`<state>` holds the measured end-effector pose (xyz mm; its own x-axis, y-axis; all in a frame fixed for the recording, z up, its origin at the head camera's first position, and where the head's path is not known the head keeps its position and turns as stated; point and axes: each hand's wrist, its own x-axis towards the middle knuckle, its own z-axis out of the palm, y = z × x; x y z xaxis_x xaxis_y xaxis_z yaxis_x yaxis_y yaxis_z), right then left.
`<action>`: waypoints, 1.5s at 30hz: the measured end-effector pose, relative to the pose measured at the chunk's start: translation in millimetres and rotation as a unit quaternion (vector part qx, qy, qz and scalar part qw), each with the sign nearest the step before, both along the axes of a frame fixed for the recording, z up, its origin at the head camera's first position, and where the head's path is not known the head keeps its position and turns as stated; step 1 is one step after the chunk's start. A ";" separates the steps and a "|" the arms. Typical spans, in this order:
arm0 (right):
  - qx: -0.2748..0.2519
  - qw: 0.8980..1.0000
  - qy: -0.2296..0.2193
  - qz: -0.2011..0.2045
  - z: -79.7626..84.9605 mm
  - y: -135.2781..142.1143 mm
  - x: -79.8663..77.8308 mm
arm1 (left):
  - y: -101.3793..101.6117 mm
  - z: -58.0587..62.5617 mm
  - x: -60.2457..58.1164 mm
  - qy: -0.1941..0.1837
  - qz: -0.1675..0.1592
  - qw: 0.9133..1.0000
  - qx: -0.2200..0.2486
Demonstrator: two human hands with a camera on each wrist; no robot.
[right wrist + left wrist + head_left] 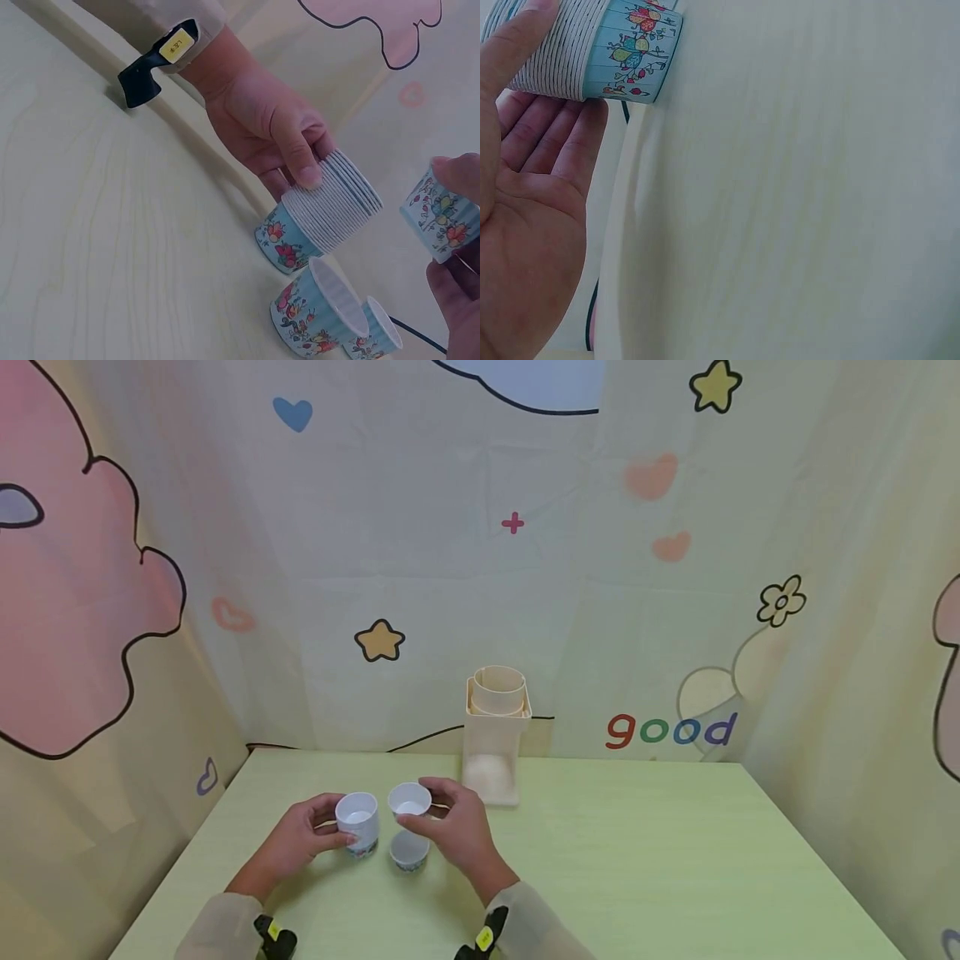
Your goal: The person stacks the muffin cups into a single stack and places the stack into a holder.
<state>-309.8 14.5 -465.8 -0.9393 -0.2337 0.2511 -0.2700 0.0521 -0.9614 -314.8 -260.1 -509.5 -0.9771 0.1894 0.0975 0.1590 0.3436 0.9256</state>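
Observation:
My left hand (303, 835) grips a stack of nested paper cups (357, 814), mouths up. In the left wrist view the stack (547, 49) shows many white rims above a blue base printed with bright flowers, between the left thumb and fingers (574, 150). To the right of the stack, my right hand (461, 827) pinches a single paper cup (407, 798) between thumb and fingers. The right wrist view shows this cup (437, 217) raised, with the same print. Two more printed cups, one nearer (311, 315) and one farther (373, 335), stand upright on the table close to the stack.
A cream-coloured stand (491, 752) with a round tube on top is at the back of the table, just beyond my right hand. The pale wooden table (637, 860) ends against a printed curtain (450, 527) behind, with curtain along both sides.

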 end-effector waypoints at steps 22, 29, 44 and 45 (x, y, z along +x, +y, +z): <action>0.020 1.000 -0.003 0.010 3.8 -55.2 -10.5 | -1.4 -1.2 0.1 -0.002 -0.005 1.000 0.012; 0.060 0.998 -0.020 -0.006 5.1 -64.7 -9.7 | -0.7 -1.0 -0.9 -0.015 0.000 1.000 0.009; 0.068 0.997 -0.018 0.008 -3.1 -73.1 -11.6 | -3.2 -1.1 -0.2 -0.014 -0.021 0.999 0.027; 0.070 0.997 -0.015 0.010 -3.7 -73.1 -11.3 | -3.1 -1.1 -0.1 -0.012 -0.021 0.999 0.028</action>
<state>-321.1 -58.6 -469.6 -0.9409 -0.2827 0.1865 -0.2435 0.1823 -0.9526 -314.9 -263.2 -510.6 -0.9707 0.2245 0.0859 0.1497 0.2848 0.9468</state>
